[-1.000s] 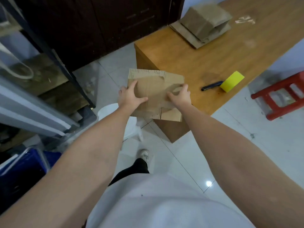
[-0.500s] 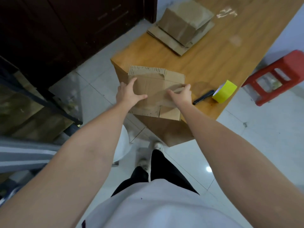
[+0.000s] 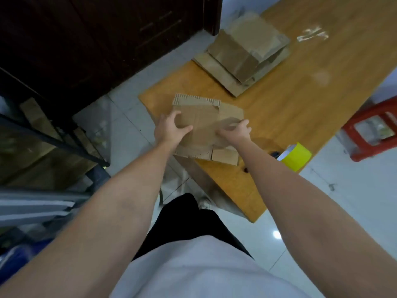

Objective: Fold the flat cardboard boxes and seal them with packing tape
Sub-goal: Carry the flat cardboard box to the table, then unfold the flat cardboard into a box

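Note:
A flat brown cardboard box is held over the near corner of the wooden table. My left hand grips its left edge, thumb on top. My right hand grips its right side, fingers curled over a flap. A yellow roll of packing tape lies on the table's right edge, just right of my right forearm. At the table's far end a folded box sits on a stack of flat cardboard.
A dark pen peeks out beside the tape roll. A red plastic stool stands right of the table. Dark wooden cabinets are at the back left, a metal rack at the left. The floor is white tile.
My view has shifted closer and over the table. The flat box, still held in both hands, now sits above the table's corner instead of off its edge.

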